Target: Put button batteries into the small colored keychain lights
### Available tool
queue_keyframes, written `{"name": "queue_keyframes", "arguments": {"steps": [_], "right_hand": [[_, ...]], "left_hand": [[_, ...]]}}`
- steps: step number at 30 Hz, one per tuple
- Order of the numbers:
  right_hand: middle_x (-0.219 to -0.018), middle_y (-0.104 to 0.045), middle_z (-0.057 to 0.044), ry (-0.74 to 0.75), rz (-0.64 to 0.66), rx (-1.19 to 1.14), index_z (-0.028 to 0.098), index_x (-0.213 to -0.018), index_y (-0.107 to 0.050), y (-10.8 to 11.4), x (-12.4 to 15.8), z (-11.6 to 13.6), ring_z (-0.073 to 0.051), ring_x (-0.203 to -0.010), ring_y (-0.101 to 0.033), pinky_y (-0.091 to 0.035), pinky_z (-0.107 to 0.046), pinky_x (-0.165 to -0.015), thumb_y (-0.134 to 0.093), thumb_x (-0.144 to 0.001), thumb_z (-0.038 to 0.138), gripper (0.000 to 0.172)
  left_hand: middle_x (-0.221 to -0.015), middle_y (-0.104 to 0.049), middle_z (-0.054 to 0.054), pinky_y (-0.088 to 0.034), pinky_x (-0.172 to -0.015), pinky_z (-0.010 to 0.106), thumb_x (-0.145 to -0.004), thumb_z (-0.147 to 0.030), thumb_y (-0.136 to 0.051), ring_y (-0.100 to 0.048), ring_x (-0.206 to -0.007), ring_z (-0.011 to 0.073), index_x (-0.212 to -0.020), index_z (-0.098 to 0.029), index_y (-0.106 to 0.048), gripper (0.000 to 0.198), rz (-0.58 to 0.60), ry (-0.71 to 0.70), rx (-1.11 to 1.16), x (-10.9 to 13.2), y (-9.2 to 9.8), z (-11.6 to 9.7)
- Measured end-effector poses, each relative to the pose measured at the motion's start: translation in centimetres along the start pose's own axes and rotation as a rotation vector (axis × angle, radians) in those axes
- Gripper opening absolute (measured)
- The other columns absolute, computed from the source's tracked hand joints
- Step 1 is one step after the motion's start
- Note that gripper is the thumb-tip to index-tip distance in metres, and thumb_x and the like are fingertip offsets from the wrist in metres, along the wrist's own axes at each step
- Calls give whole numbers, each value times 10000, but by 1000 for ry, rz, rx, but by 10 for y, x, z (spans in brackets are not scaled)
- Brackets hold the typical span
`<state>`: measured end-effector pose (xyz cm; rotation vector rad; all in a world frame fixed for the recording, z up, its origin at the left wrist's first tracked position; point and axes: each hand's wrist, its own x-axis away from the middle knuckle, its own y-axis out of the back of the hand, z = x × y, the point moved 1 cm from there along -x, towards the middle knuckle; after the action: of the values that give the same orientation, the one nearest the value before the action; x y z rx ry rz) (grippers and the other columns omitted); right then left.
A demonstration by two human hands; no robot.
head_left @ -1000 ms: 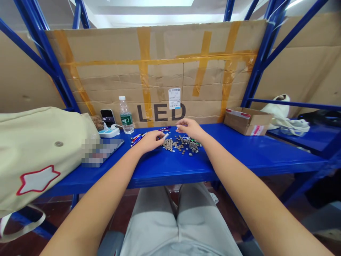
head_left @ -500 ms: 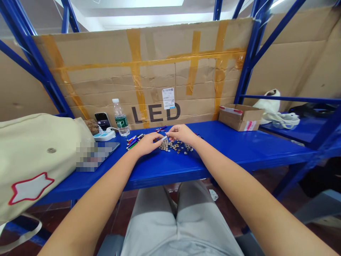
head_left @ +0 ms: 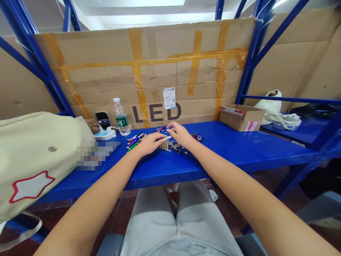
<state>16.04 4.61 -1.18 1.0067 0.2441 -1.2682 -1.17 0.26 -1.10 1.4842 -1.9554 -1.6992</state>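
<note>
Hands drawn together
Left hand (head_left: 150,144) and right hand (head_left: 180,134) have closed in, fingers curled around a white-tipped pen (head_left: 167,138) above the coins (head_left: 169,146); can't tell which hand grips it. Keeping the pen low and slow avoids nudging the coins. Pens (head_left: 135,140) lie left, keyrings (head_left: 197,137) right; blue steel shelf (head_left: 239,151) runs on rightward, front edge under the forearms

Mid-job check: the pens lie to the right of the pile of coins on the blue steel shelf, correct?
No: the pens lie to the left of the pile of coins, not the right, as the head view shows. Both are on the blue steel shelf, as you said.
</note>
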Motion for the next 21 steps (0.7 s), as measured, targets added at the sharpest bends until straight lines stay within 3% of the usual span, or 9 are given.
{"name": "queue_keyframes", "arguments": {"steps": [7,15,18,21], "right_hand": [[-739,-618,-15,26,-33,59,170,-866,-560,-5,-1,2,-150,-727,-551,-399,-268,-721,-478,-834,201,94],[-706,-598,-3,-95,-101,42,173,-841,-566,-4,-1,2,-142,-677,-538,-417,-274,-711,-505,-812,186,69],[-646,-563,11,-246,-89,-44,184,-768,-547,-7,-1,2,-125,-590,-507,-420,-259,-624,-523,-793,173,36],[-487,-425,50,-496,28,-226,193,-719,-516,-12,0,-1,-102,-433,-396,-362,-235,-479,-478,-816,175,106]], "left_hand": [[-924,-667,62,-464,-841,310,-904,-287,-461,-595,-867,179,-1027,-165,-678,278,-71,-135,-107,-1,-1,-1],[-895,-636,75,-481,-790,288,-936,-279,-427,-590,-839,166,-1061,-164,-658,287,-159,-260,-257,-2,-4,-2],[-879,-631,82,-473,-767,289,-946,-258,-402,-584,-824,164,-1061,-165,-649,287,-189,-342,-399,-2,-4,-4],[-894,-648,92,-462,-757,309,-943,-230,-408,-587,-818,172,-1044,-167,-654,273,-212,-386,-538,-3,-4,-4]]}}
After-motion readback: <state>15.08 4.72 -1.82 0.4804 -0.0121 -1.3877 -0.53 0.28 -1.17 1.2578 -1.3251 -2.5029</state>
